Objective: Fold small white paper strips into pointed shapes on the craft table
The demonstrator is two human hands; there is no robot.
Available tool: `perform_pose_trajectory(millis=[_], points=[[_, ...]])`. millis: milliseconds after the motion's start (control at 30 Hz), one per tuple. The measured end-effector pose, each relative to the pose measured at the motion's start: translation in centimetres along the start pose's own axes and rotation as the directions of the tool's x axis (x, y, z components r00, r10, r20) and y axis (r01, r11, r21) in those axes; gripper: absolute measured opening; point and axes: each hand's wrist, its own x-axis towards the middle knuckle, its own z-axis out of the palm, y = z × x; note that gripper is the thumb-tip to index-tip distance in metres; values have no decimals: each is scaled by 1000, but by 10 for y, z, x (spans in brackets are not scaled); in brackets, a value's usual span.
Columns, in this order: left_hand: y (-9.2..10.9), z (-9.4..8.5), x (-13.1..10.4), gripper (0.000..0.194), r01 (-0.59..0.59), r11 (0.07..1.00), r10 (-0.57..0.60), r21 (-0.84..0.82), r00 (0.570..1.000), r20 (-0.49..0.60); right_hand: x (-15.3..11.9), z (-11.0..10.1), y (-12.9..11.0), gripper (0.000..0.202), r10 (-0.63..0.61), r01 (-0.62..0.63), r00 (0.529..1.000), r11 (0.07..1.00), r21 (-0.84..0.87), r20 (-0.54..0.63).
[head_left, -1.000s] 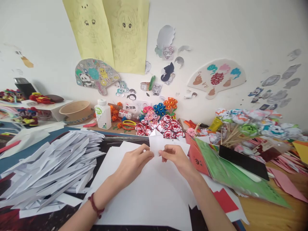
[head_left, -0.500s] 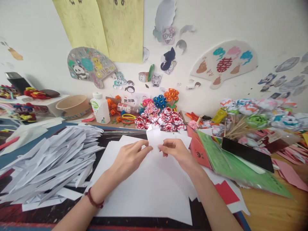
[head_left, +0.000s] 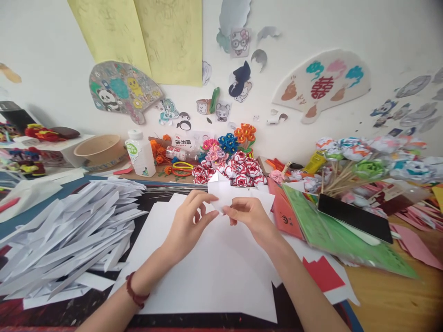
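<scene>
A small white paper piece [head_left: 219, 188] with a folded, pointed top stands up between my hands. My right hand [head_left: 251, 216] pinches its lower right edge between thumb and curled fingers. At the left edge, my left hand [head_left: 190, 219] has its thumb and forefinger apart, their tips close to the paper or just touching it. A dark red bracelet [head_left: 136, 290] circles my left wrist. Beneath both hands lie large white paper sheets [head_left: 207, 276].
A heap of folded white paper strips [head_left: 76, 235] lies to the left. Red-and-white paper flowers [head_left: 245, 169] and a plastic bottle [head_left: 140, 154] stand behind. To the right are a green packet [head_left: 346, 235], a black phone [head_left: 355, 217] and paper flowers on sticks [head_left: 370, 170].
My left thumb and forefinger have spread apart at the paper's edge. My right hand keeps its pinch and has shifted slightly left. The view has moved a little.
</scene>
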Motion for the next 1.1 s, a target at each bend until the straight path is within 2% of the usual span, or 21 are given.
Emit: perform_pose_trajectory(millis=[100,167,333,467,567,667,833,1000,1100], points=[[2,3,0,37,93,989,-101,-117,993,-65,-1,2,0,23,-9,9,1000,1000,24,-14],[3,4,0,42,110,981,-124,-161,989,-77,-2,4,0,22,-18,19,1000,999,35,-22],[6,2,-4,35,49,988,-54,-144,998,-35,-7,10,-3,19,-34,35,999,997,62,-7],[9,0,-8,35,51,992,-53,-118,998,-15,-9,15,-6,18,-9,7,1000,996,93,24],[8,0,-9,24,20,999,-21,-45,999,-35,-8,15,-4,20,10,-14,999,996,87,46],[7,1,-8,15,-1,1000,1,1,1000,-2,-7,12,-1,22,44,-49,996,997,60,80],[9,4,-8,8,65,997,-64,-36,997,35,-6,7,1,24,82,-87,985,996,26,152],[12,4,-11,7,130,991,-129,-17,990,49,-4,6,2,27,114,-114,989,994,-3,96],[12,3,-11,9,126,992,-128,27,989,75,-2,5,2,30,107,-107,991,994,-8,76]])
